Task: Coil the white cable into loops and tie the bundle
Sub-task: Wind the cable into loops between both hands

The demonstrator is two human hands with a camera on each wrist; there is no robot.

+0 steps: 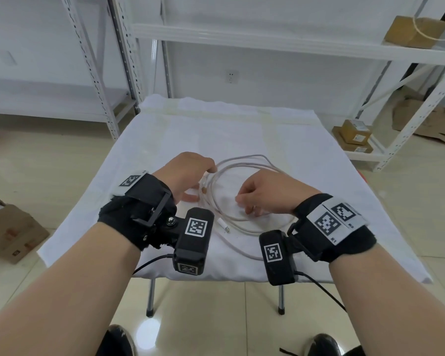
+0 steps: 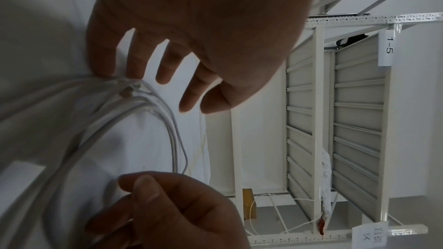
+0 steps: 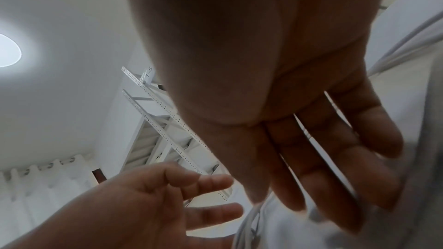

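The white cable (image 1: 242, 164) lies in several round loops on a table covered with a white cloth (image 1: 216, 129). One plug end (image 1: 223, 225) sticks out at the near side of the coil. A small beige tie (image 1: 204, 189) sits on the strands at the coil's left side. My left hand (image 1: 188, 173) is over that spot. In the left wrist view its straight fingers (image 2: 107, 63) touch the gathered cable (image 2: 172, 139) beside the tie (image 2: 125, 92). My right hand (image 1: 262, 194) hovers low inside the loop, and in the right wrist view its fingers (image 3: 311, 177) are spread with nothing clearly in them.
White metal shelving (image 1: 267, 39) stands behind and to both sides of the table. Cardboard boxes sit on the floor at the left (image 1: 8, 227) and on the low right shelf (image 1: 355, 132). The small table's front edge is close to my wrists.
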